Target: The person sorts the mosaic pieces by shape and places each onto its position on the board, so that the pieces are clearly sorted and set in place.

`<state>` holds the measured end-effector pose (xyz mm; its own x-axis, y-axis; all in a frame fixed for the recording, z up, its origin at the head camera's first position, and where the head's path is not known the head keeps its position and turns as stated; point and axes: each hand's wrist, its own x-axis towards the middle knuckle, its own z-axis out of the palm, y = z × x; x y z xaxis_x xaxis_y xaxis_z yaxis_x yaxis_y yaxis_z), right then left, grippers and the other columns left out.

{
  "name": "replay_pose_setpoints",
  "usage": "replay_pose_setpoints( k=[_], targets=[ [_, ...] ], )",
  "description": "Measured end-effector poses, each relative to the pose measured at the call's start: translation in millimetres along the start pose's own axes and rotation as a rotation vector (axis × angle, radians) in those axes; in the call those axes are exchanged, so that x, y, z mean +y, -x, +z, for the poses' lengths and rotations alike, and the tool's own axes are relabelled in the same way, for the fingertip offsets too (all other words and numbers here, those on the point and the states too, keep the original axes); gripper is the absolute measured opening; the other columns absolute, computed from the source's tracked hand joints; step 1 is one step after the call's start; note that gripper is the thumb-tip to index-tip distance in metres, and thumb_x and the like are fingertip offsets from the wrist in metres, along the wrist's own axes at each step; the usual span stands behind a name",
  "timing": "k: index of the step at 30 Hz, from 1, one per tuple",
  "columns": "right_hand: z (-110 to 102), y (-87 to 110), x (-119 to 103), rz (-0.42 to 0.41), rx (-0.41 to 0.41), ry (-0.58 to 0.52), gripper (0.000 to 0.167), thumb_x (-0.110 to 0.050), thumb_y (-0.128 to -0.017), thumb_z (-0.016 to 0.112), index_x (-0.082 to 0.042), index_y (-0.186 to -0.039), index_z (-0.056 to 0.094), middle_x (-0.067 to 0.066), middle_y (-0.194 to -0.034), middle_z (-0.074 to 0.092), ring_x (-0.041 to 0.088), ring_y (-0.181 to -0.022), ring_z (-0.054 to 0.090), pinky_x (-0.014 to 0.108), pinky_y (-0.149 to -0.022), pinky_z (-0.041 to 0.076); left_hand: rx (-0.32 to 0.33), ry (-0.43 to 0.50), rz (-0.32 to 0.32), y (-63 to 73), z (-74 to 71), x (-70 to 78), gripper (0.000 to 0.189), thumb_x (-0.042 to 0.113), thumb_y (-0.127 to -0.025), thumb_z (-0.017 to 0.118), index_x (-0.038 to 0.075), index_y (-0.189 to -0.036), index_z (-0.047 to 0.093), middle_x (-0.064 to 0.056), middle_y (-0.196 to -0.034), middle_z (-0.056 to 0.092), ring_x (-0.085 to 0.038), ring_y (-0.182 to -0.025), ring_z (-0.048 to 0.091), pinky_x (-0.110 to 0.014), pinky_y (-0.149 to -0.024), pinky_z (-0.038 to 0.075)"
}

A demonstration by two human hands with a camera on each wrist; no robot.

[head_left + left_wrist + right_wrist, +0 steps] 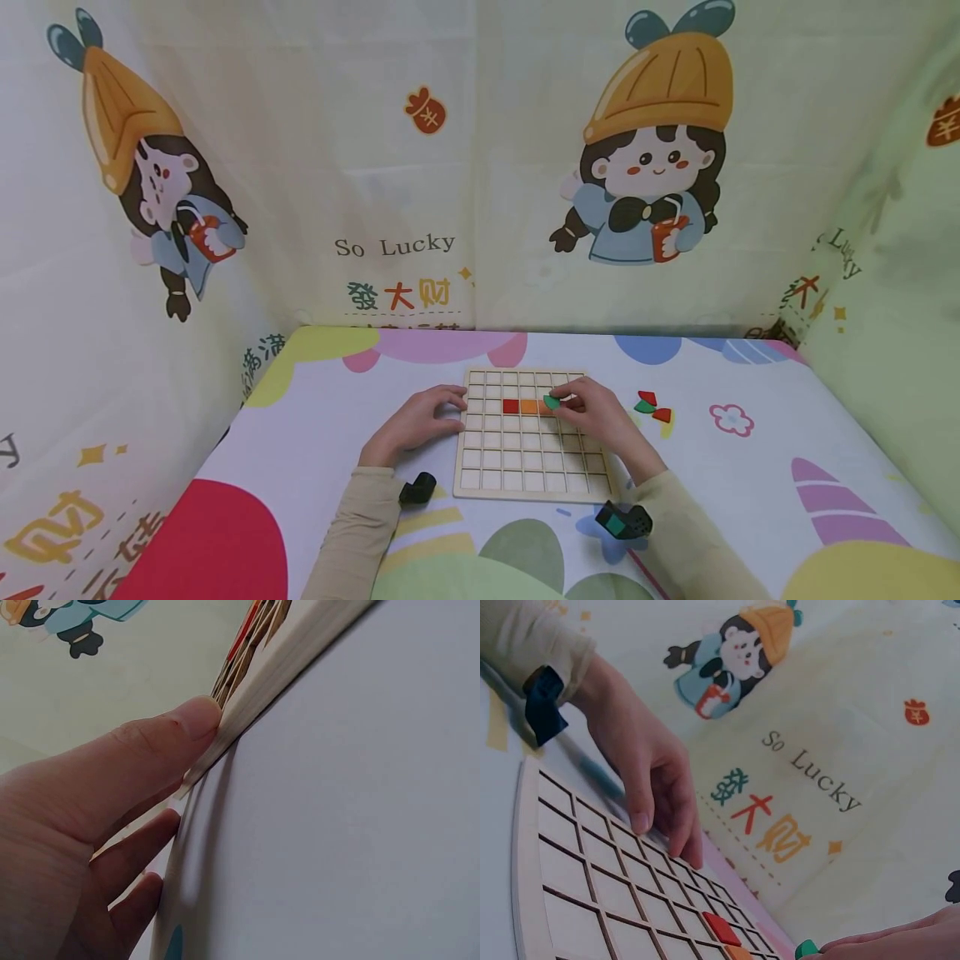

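A wooden grid board (495, 481) lies flat on the table. One row holds a red square tile (511, 407) and an orange tile (529, 407), with more orange showing just to their right. My right hand (597, 412) pinches a small green piece (552, 402) between thumb and fingers, close over that orange end of the row. On the board's left side rests my left hand (420, 419), fingers loosely bent. In the left wrist view its thumb (196, 718) touches the board's side rim, while the other fingertips sit beyond the corner. The right wrist view cuts off most of my right hand.
Right of the board lie loose pieces: a red one (647, 397), a green one (644, 407) and another red one (662, 414). Patterned cloth walls (517, 192) stand behind and at both sides of the table. A dark camera mount (624, 521) sits at my right wrist.
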<state>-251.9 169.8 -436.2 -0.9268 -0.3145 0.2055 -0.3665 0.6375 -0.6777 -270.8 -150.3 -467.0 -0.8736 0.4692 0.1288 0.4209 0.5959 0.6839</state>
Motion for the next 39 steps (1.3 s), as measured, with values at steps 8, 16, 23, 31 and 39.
replay_pose_setpoints(
  k=[8,16,23,31,39],
  targets=[
    [10.4,-6.2,-8.7,-0.025,-0.021,-0.027,0.023,-0.008,-0.088,0.072,-0.004,-0.111,0.07,0.008,-0.105,0.063,0.023,-0.09,0.068,0.04,-0.083,0.058,0.003,0.02,-0.007,-0.1,0.8,-0.8,0.024,0.015,-0.084,0.077,0.01,-0.107,0.069,-0.003,-0.139,0.056,-0.024,-0.135,0.044,-0.043,-0.113,0.034],
    [18.9,-12.2,-16.0,-0.027,-0.052,-0.025,0.02,-0.008,-0.088,0.071,-0.006,-0.108,0.071,0.008,-0.107,0.064,0.02,-0.089,0.067,0.037,-0.081,0.057,0.001,0.006,0.012,-0.3,0.5,-2.1,0.025,0.016,-0.085,0.077,0.01,-0.108,0.069,-0.003,-0.139,0.056,-0.023,-0.135,0.044,-0.041,-0.113,0.034],
    [26.3,-16.2,-21.3,0.009,-0.049,-0.022,0.019,-0.009,-0.087,0.073,-0.009,-0.106,0.073,0.005,-0.107,0.065,0.019,-0.089,0.067,0.037,-0.081,0.057,0.005,-0.001,0.009,0.5,0.5,-0.5,0.025,0.017,-0.085,0.077,0.011,-0.108,0.069,-0.002,-0.139,0.056,-0.023,-0.135,0.044,-0.041,-0.112,0.035],
    [33.8,-19.0,-23.8,0.044,-0.063,-0.015,0.02,-0.008,-0.086,0.074,-0.009,-0.105,0.074,0.004,-0.106,0.065,0.017,-0.087,0.066,0.036,-0.081,0.056,0.003,-0.004,-0.004,0.5,0.2,1.4,0.024,0.018,-0.085,0.077,0.012,-0.108,0.069,-0.002,-0.139,0.055,-0.023,-0.135,0.044,-0.042,-0.112,0.035],
    [37.7,-18.4,-23.1,-0.013,-0.095,0.007,0.02,-0.006,-0.085,0.072,-0.007,-0.104,0.073,0.004,-0.101,0.068,0.016,-0.083,0.066,0.036,-0.079,0.055,0.002,-0.003,-0.014,0.2,0.8,0.1,0.024,0.018,-0.085,0.077,0.013,-0.108,0.069,-0.001,-0.139,0.055,-0.023,-0.135,0.044,-0.041,-0.113,0.034]
  ],
)
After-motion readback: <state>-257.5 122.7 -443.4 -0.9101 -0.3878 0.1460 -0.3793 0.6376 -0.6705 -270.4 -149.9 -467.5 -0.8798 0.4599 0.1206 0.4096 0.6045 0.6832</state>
